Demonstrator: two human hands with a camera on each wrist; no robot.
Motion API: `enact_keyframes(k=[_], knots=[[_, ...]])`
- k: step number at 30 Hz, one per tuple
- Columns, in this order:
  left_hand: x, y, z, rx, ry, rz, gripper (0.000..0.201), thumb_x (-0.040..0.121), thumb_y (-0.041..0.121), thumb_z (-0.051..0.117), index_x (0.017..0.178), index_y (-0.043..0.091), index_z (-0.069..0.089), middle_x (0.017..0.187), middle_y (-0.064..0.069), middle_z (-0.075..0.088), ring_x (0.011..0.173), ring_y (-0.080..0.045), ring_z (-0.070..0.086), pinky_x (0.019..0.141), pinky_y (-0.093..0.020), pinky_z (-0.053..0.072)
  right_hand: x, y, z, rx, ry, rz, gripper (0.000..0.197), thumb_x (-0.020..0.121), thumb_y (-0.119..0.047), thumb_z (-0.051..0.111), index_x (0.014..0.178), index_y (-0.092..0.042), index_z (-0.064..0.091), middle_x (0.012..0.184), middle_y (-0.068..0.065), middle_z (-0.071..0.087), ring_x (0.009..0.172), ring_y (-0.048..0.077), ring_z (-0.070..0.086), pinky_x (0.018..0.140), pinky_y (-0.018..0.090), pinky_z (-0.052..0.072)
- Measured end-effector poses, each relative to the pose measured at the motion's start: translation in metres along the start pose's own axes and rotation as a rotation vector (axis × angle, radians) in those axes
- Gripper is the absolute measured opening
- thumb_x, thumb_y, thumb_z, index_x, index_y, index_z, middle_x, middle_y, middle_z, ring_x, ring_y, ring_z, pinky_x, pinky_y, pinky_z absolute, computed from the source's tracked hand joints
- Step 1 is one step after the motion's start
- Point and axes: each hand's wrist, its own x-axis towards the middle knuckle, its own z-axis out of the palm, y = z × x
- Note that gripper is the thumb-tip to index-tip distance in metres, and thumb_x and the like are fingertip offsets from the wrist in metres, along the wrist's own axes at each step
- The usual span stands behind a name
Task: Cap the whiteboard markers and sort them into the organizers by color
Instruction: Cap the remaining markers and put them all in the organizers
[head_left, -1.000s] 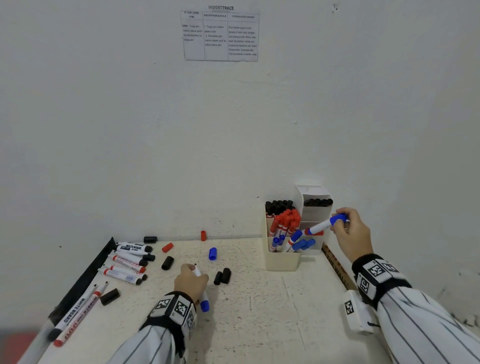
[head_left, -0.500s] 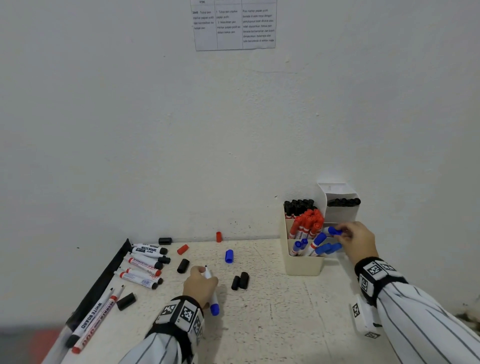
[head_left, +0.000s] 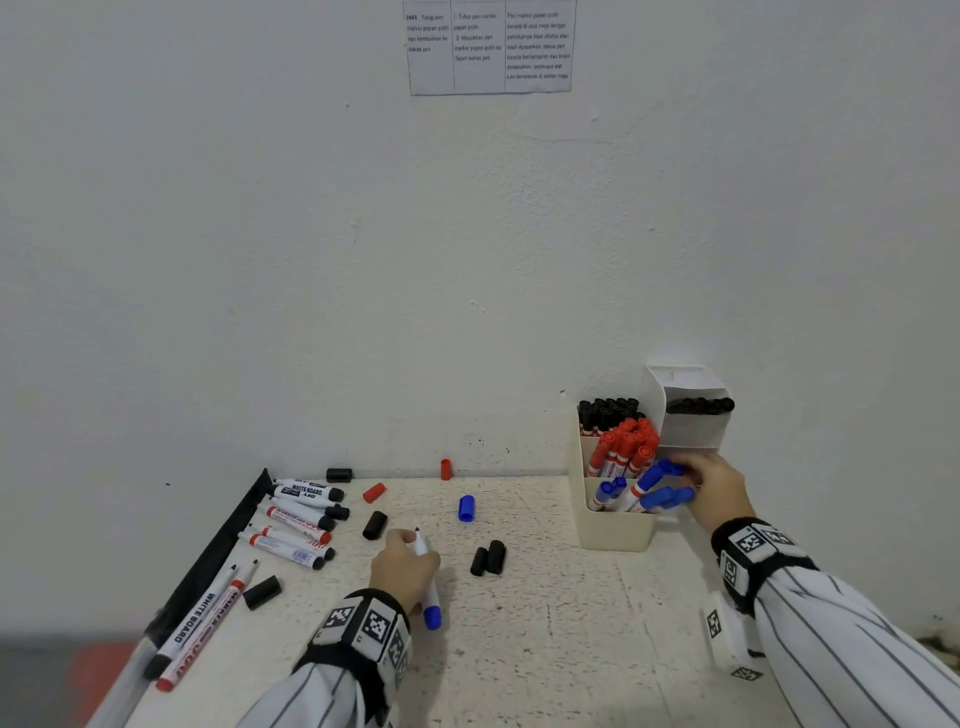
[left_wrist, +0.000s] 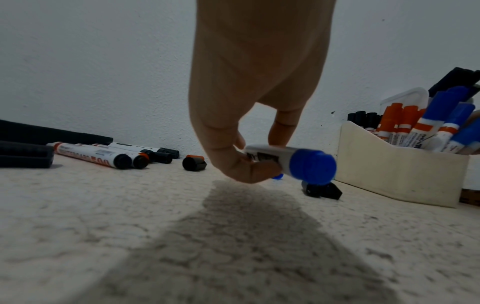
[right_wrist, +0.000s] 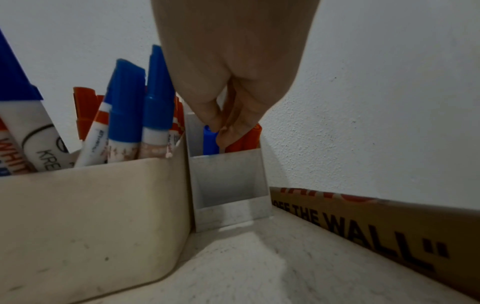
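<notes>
The right grip (right_wrist: 221, 123) pinches the cap end of a blue marker (right_wrist: 210, 142) that stands in the front slot of the small white organizer (right_wrist: 228, 181), just beside the cream organizer (right_wrist: 91, 216). The left grip (head_left: 402, 569) is closed round an uncapped blue marker (head_left: 427, 587) low over the worktop (head_left: 571, 649), bare tip pointing away, blue tail plug toward the wrist.

To finish the step well, the right fingers should probably let the marker settle to the bottom of the slot before they let go, and lift straight up so the neighbouring red caps (right_wrist: 244, 142) are not dragged out. That slot seems to hold red beside blue, so it is worth checking the colour match. After that, the loose blue cap (head_left: 466, 507) on the worktop, near the left hand, looks like the fitting partner for the held marker; it likely needs a firm, square push.

Much is hard to read. The head view shows the right fingers buried among blue caps, so which compartment they reach is clear only from the right wrist view. The bottom of the slot is hidden. The left marker's tip is concealed behind the fingers in the left wrist view, and its label is blurred.
</notes>
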Motion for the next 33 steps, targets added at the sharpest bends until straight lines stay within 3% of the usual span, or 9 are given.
enact_keyframes(k=[5,9,13,17,20,23,25,30,33], knots=[[-0.005,-0.002,-0.008,-0.003,0.001,0.025,0.046,0.089,0.013,0.054,0.132,0.013,0.037,0.118,-0.014,0.049,0.092,-0.024,0.052,0.078,-0.036,0.053,-0.007,-0.016,-0.010,0.004,0.182,0.065,0.023,0.077,0.019,0.048,0.086,0.010,0.066,0.090,0.027,0.062,0.084,0.038,0.058,0.078,0.028,0.037],[-0.010,-0.004,-0.017,-0.015,0.008,0.027,0.047,0.088,0.013,0.054,0.132,0.015,0.037,0.122,-0.014,0.049,0.094,-0.025,0.052,0.076,-0.036,0.054,-0.007,-0.031,-0.021,0.023,0.361,0.054,0.016,0.076,0.019,0.048,0.078,0.012,0.063,0.080,0.030,0.060,0.074,0.040,0.058,0.071,0.029,0.036],[-0.015,-0.008,-0.026,-0.060,0.028,0.042,0.046,0.088,0.012,0.055,0.131,0.015,0.039,0.111,-0.010,0.050,0.092,-0.024,0.053,0.074,-0.035,0.053,-0.003,-0.076,-0.032,0.148,0.477,-0.141,0.028,0.078,-0.007,0.035,0.069,0.005,0.059,0.069,0.021,0.056,0.064,0.023,0.050,0.062,0.017,0.031],[-0.018,-0.012,-0.036,-0.094,0.043,0.052,0.046,0.086,0.010,0.058,0.129,0.014,0.041,0.120,-0.013,0.054,0.091,-0.023,0.054,0.078,-0.035,0.053,0.004,-0.151,-0.025,0.252,0.422,-0.307,0.024,0.079,-0.006,0.037,0.069,0.001,0.058,0.069,0.008,0.054,0.066,0.017,0.048,0.063,0.009,0.034],[-0.020,-0.019,-0.045,-0.088,0.062,0.069,0.045,0.085,0.010,0.060,0.128,0.013,0.044,0.123,-0.012,0.054,0.090,-0.019,0.053,0.083,-0.033,0.052,0.006,-0.196,0.006,0.306,0.099,-0.245,0.021,0.080,0.008,0.044,0.076,-0.003,0.062,0.079,0.007,0.060,0.073,0.018,0.052,0.066,0.008,0.035],[-0.019,-0.027,-0.056,-0.054,0.068,0.098,0.043,0.087,0.013,0.058,0.129,0.016,0.047,0.123,-0.010,0.056,0.092,-0.016,0.052,0.084,-0.028,0.047,-0.004,-0.214,0.049,0.219,-0.445,-0.102,0.023,0.089,-0.002,0.046,0.103,-0.009,0.063,0.108,0.007,0.061,0.094,0.014,0.052,0.082,0.018,0.037],[-0.018,-0.033,-0.064,-0.029,0.046,0.120,0.040,0.091,0.015,0.053,0.130,0.019,0.047,0.125,-0.009,0.055,0.093,-0.014,0.051,0.080,-0.024,0.044,-0.015,-0.214,0.081,0.115,-0.692,-0.032,0.032,0.092,-0.011,0.046,0.123,-0.014,0.055,0.126,0.006,0.053,0.113,0.018,0.049,0.092,0.025,0.036],[-0.014,-0.044,-0.074,-0.003,0.036,0.154,0.035,0.095,0.016,0.042,0.128,0.021,0.051,0.122,-0.007,0.057,0.100,-0.018,0.054,0.086,-0.026,0.042,-0.039,-0.203,0.135,-0.246,-0.914,0.070,0.053,0.093,-0.034,0.039,0.144,-0.033,0.025,0.147,0.009,0.033,0.132,0.032,0.032,0.108,0.035,0.031],[-0.011,-0.049,-0.077,-0.020,0.042,0.159,0.033,0.094,0.016,0.042,0.125,0.022,0.053,0.119,-0.007,0.059,0.101,-0.024,0.058,0.091,-0.032,0.047,-0.043,-0.202,0.143,-0.423,-0.962,0.086,0.055,0.094,-0.042,0.030,0.146,-0.035,0.015,0.151,0.006,0.026,0.136,0.032,0.024,0.111,0.043,0.023]])
